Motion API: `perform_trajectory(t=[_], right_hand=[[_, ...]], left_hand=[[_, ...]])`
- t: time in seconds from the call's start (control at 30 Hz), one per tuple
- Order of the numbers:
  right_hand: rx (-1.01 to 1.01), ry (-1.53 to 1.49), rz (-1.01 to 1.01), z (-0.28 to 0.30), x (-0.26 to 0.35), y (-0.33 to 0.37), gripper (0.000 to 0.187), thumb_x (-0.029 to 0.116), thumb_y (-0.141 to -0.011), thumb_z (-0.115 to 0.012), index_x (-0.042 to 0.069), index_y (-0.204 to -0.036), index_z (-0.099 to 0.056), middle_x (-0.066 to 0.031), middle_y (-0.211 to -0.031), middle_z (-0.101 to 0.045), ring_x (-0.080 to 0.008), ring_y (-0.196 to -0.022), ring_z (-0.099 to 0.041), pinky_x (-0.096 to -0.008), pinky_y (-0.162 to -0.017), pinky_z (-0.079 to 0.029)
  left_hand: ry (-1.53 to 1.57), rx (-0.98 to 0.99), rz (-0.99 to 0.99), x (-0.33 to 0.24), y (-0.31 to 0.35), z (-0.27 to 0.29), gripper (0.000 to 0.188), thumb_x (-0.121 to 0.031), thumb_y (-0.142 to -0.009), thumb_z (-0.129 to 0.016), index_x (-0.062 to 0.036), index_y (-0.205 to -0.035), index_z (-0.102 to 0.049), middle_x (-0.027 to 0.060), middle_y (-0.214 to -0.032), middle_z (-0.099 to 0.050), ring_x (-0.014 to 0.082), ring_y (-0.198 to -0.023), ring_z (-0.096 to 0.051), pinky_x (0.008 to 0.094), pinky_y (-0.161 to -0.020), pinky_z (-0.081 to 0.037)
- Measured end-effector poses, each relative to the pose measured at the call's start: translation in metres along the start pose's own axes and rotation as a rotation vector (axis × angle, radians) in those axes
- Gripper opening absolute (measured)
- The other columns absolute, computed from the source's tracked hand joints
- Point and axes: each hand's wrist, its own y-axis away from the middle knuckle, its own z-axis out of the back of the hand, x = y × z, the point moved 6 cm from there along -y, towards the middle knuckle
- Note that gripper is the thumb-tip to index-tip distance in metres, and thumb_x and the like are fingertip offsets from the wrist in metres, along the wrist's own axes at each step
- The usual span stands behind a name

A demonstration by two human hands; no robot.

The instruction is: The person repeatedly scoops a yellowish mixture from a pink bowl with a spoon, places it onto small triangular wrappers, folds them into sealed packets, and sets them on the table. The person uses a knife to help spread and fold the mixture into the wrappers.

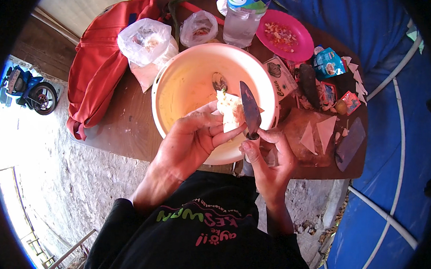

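Observation:
My left hand (pixel 189 135) holds a pale, white piece of food (pixel 230 112) between thumb and fingers; a few green and yellow bits show at its top. Fingers wrapped round the handle, my right hand (pixel 272 158) grips a knife (pixel 250 107), its dark pointed blade upright against the right side of the food. Both hands are above the near part of a large pale basin (pixel 177 68). Inside the basin rests a metal spoon (pixel 219 81), partly hidden by the food. To the right, white triangular pieces (pixel 325 132) lie on a brown cutting board (pixel 293 121).
A red bag (pixel 101 62) and filled plastic bags (pixel 145 42) sit at the left. Behind the basin stand a large water bottle (pixel 240 27) and a pink plate (pixel 297 30) of chopped food. Packets (pixel 329 62) crowd the right side. A blue tarp (pixel 383 142) hangs beyond the table (pixel 133 135).

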Motion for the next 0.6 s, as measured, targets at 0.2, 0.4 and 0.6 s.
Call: perform_trajectory(t=[0.2, 0.4, 0.6], right_hand=[[-0.019, 0.03, 0.037, 0.003, 0.0, 0.005, 0.024, 0.001, -0.089, -0.074, -0.006, -0.106, -0.06, -0.0124, -0.097, -0.066, -0.016, -0.087, -0.069, -0.0282, -0.073, -0.059], [-0.071, -0.036, -0.062, 0.012, -0.004, 0.015, 0.024, -0.001, -0.09, -0.073, -0.005, -0.108, -0.06, -0.0097, -0.097, -0.065, -0.0125, -0.088, -0.066, -0.0269, -0.076, -0.056], [-0.421, 0.002, -0.21, 0.088, -0.021, 0.021, 0.033, 0.016, -0.098, -0.067, -0.005, -0.123, -0.063, -0.0102, -0.097, -0.071, -0.0128, -0.076, -0.067, -0.027, -0.067, -0.057]], left_hand=[[0.15, 0.109, 0.038, -0.005, 0.002, -0.01, 0.046, 0.004, -0.094, -0.047, 0.0088, -0.139, -0.038, 0.0201, -0.136, -0.057, 0.0311, -0.126, -0.059, 0.0487, -0.114, -0.045], [0.01, 0.131, -0.052, -0.017, -0.002, 0.002, 0.047, 0.005, -0.093, -0.047, 0.0082, -0.14, -0.038, 0.0188, -0.131, -0.061, 0.0274, -0.123, -0.061, 0.0497, -0.115, -0.044], [-0.155, 0.078, -0.159, -0.028, -0.009, 0.012, 0.052, 0.004, -0.094, -0.045, 0.0101, -0.144, -0.034, 0.0203, -0.137, -0.055, 0.0265, -0.123, -0.06, 0.0477, -0.117, -0.041]])
